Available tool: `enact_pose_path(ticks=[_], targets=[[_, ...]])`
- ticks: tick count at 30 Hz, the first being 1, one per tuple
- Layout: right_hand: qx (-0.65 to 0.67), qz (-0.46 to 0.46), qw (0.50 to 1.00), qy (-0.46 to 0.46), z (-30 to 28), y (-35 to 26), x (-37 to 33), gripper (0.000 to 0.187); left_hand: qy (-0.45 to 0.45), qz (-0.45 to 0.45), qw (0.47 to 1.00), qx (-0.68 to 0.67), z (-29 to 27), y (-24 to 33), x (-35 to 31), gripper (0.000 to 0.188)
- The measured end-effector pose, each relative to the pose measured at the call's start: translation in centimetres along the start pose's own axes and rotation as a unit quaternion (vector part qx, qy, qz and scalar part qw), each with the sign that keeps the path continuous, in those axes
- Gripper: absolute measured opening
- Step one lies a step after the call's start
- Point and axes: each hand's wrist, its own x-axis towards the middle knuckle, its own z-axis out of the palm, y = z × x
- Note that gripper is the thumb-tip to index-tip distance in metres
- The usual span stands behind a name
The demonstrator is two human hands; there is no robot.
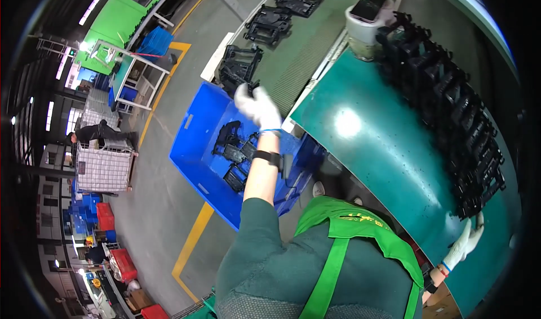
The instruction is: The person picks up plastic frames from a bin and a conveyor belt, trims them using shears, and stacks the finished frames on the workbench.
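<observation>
My left hand (257,106), in a white glove, is stretched out over a blue bin (194,150), fingers apart and holding nothing. It is blurred and hovers just below a black plastic part (239,65) at the near end of a conveyor belt (298,43). A few black parts (234,153) lie in the bin. My right hand (466,241), also gloved, rests with its fingers apart on the green table (366,144). It is at the near end of a long row of stacked black parts (456,110); whether it touches the row is unclear.
More black parts (269,23) ride the conveyor farther off. A phone lies on a white tub (367,20) at the table's far corner. Yellow lines (191,243) mark the floor. A person bends over a wire cage cart (104,167); blue and red crates (104,217) stand at the left.
</observation>
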Motion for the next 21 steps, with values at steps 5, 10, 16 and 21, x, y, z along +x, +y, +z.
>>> enact_pose_path(ticks=[5,10,16,21], targets=[[-0.033,-0.055,0.987,0.147,-0.2,-3.4,-0.1,0.041,-0.156,-0.119,0.974,0.115,-1.8,-12.6,10.1,0.038],[-0.005,-0.111,0.973,0.204,2.3,-8.4,-2.5,0.036,-0.293,-0.023,0.941,0.167,0.0,-13.3,11.5,0.056],[0.074,-0.114,0.972,0.191,5.0,-8.8,-5.4,0.033,-0.403,0.137,0.858,0.287,-3.9,-10.6,11.8,0.065],[0.066,-0.109,0.975,0.18,5.7,-9.6,-7.6,0.032,-0.454,0.156,0.805,0.349,-6.4,-6.1,15.1,0.062]])
